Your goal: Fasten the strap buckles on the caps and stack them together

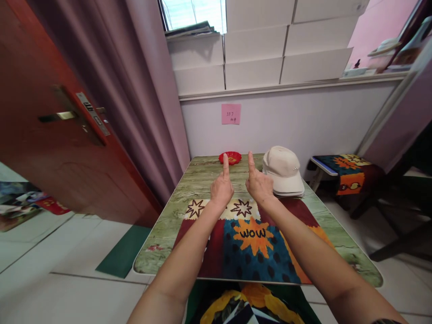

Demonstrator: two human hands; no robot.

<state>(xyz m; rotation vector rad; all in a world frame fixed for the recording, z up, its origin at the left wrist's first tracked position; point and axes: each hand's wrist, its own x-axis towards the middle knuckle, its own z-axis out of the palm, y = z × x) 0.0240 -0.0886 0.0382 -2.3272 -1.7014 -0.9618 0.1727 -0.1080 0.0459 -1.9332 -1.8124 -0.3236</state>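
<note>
My left hand (222, 186) is raised over the table, its index finger pointing up and the other fingers curled in. The fingertip overlaps the red scalloped dish (234, 158) from this angle. Beside it, my right hand (258, 182) makes the same shape, index finger up and the rest folded. I see nothing held in either hand. Close to the right of my right hand sits a cream cap (283, 166), apparently stacked on others, brim facing me. Below my forearms lies a colourful cloth (232, 252) printed with "WOW".
The wood-patterned table (155, 249) stands against a white wall bearing a pink note (231, 114). To the left are a purple curtain (135, 81) and a reddish door (40, 135). A small cloth-covered stool (344, 167) stands at the right.
</note>
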